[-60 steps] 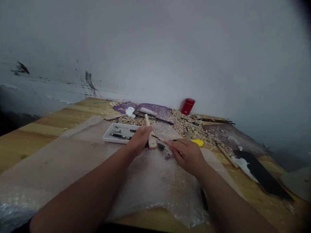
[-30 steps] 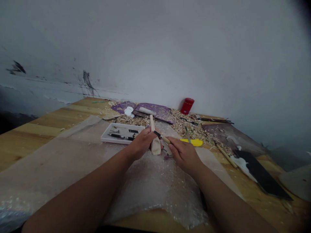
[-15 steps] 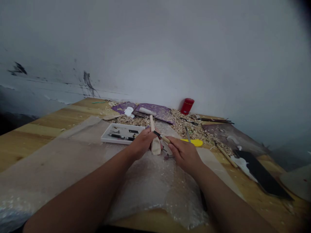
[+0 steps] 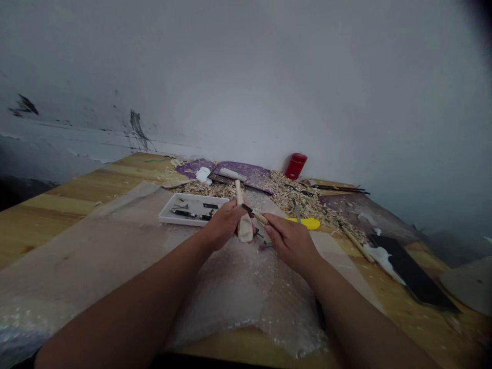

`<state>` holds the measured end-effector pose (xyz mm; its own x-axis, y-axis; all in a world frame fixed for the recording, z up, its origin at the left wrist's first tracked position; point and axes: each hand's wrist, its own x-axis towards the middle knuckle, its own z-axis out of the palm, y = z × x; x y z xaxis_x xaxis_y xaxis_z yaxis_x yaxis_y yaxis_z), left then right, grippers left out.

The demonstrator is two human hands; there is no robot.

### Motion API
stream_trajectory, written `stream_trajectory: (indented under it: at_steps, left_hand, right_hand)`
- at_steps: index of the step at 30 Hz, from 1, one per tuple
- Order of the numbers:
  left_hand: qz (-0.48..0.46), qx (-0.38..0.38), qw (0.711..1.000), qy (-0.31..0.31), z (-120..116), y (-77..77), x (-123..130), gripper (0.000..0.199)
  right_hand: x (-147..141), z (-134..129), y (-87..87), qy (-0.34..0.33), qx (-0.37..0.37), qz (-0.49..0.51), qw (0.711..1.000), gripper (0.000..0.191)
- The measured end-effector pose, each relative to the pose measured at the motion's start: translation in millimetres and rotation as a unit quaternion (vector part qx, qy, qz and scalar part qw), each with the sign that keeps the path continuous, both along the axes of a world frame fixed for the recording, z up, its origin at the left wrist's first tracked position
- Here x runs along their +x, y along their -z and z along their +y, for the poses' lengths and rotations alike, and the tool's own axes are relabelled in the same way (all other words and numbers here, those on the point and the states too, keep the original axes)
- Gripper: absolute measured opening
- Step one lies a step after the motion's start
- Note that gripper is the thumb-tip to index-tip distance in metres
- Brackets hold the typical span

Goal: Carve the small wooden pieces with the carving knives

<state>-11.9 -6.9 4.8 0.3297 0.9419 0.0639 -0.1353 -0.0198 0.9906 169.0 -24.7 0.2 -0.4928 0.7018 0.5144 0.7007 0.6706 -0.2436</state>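
Pale wooden spoon blank (image 4: 245, 230) sits clamped in the left hand (image 4: 222, 224), braced against the carving knife (image 4: 260, 218) pinched in the right hand (image 4: 290, 245).

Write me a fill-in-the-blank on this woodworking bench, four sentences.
The left hand grips a carved piece of ____.
The right hand holds a carving tool that points toward the ____ hand.
The tray beside the hands is ____.
The upright container at the back is ____.

Missing words: wood; left; white; red.
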Motion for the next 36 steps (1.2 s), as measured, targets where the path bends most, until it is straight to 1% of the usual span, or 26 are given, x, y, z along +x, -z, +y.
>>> stream_trajectory:
  at_steps: [4,9,13,17,20,23,26,28,30,34,36]
  left_hand:
    - [-0.010,-0.007,1.000,-0.005,2,2.2,0,0.019]
    - [-0.030,-0.027,0.999,-0.021,4,5.4,0,0.020]
    - [-0.043,-0.030,0.999,-0.009,4,6.2,0,0.022]
    - [-0.037,-0.035,0.999,0.000,3,5.2,2,0.025]
    - [-0.045,-0.043,0.998,-0.004,1,2.1,3,0.025]
    - [-0.093,-0.063,0.994,0.009,0,-2.8,1,0.027]
    - [-0.165,-0.101,0.981,0.010,0,-8.4,-2,0.033]
    - [-0.205,-0.115,0.972,0.005,0,-11.5,-3,0.034]
    - [-0.231,-0.117,0.966,-0.002,0,-13.6,-3,0.036]
    - [-0.260,-0.127,0.957,-0.004,-1,-14.9,0,0.041]
    - [-0.267,-0.126,0.955,-0.004,-2,-14.9,1,0.042]
  right_hand:
    - [0,0,0.0,0.003,-0.010,0.004,1.000,0.033]
    - [0,-2,1.0,0.007,0.014,0.039,0.999,0.033]
    - [0,-3,0.4,0.007,0.022,0.049,0.999,0.033]
    - [-2,-1,0.2,0.002,-0.002,0.013,1.000,0.033]
    - [-2,0,0.7,-0.005,-0.017,0.020,1.000,0.032]
    - [-1,-1,1.9,0.007,-0.004,0.076,0.997,0.030]
    - [-1,-3,3.8,0.040,0.010,0.133,0.990,0.026]
    - [-1,-3,5.4,0.053,0.012,0.148,0.988,0.025]
    - [-2,-2,6.9,0.048,0.010,0.134,0.990,0.024]
    - [-4,1,7.7,0.012,-0.026,0.059,0.998,0.026]
    - [-5,1,6.6,0.007,-0.038,0.050,0.998,0.027]
